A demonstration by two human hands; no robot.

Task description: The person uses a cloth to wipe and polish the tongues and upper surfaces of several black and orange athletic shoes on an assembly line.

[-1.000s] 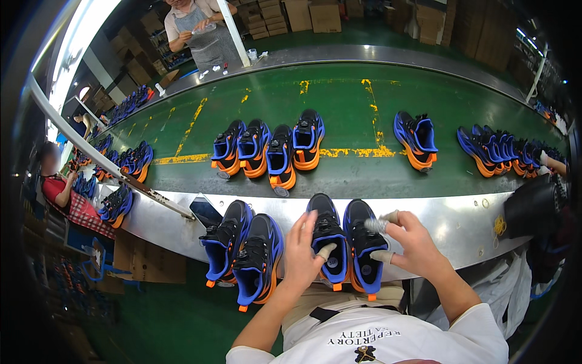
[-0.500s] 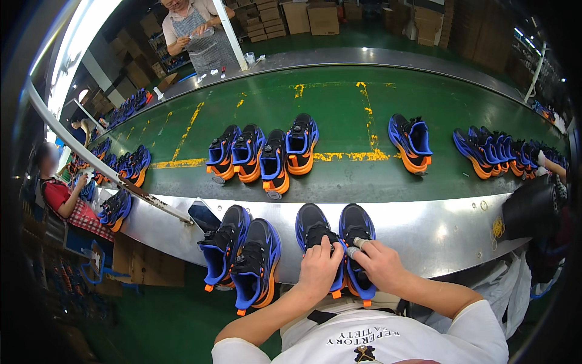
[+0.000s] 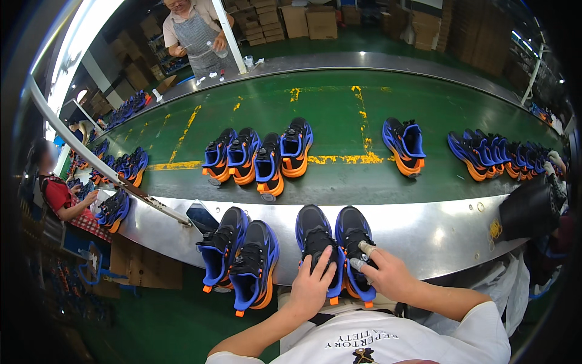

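Note:
Two black-and-blue sneakers with orange soles sit side by side on the metal ledge (image 3: 424, 227) right in front of me. My left hand (image 3: 312, 285) rests on the heel and tongue of the left sneaker (image 3: 316, 239). My right hand (image 3: 382, 273), its fingertips wrapped in tape, presses on the laces of the right sneaker (image 3: 353, 236). A second pair (image 3: 242, 258) of the same sneakers lies just left of them, heels hanging over the ledge's edge.
The green conveyor belt (image 3: 339, 103) carries several more sneakers: a group (image 3: 257, 155) in the middle, a pair (image 3: 405, 145) to the right, a row (image 3: 497, 155) far right. One person (image 3: 197, 30) stands across the belt, another (image 3: 60, 194) sits at left. A black bag (image 3: 530, 209) sits at right.
Both my hands dropped from above the pair onto the two sneakers and now press on them. The sneakers on the belt drifted left.

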